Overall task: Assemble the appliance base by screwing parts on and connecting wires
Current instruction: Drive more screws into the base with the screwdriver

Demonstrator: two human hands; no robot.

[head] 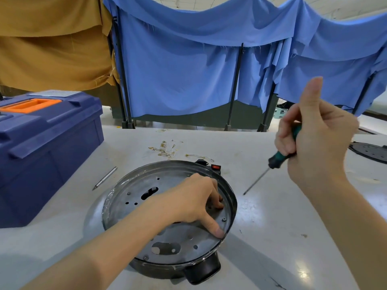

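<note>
The round appliance base (pixel 134 195) lies upside down on the table, its metal bottom plate full of holes facing up. A black handle (pixel 204 271) sticks out at its near edge and a red switch (pixel 215 167) sits at its far edge. My left hand (pixel 188 201) rests on the plate, fingertips curled down at a hole near the right rim, thumb pressed by the rim. A screw (pixel 224 219) sits in the plate beside the thumb. My right hand (pixel 314 139) grips a green-and-black screwdriver (pixel 274 161) raised above the table, tip pointing down-left.
A blue toolbox (pixel 41 147) with an orange handle stands at the left. A loose metal rod (pixel 105 177) lies beside the base. Small wires with terminals (pixel 167 150) are scattered behind it. A black perforated disc (pixel 370 151) lies at the right edge. Blue and tan cloths hang behind.
</note>
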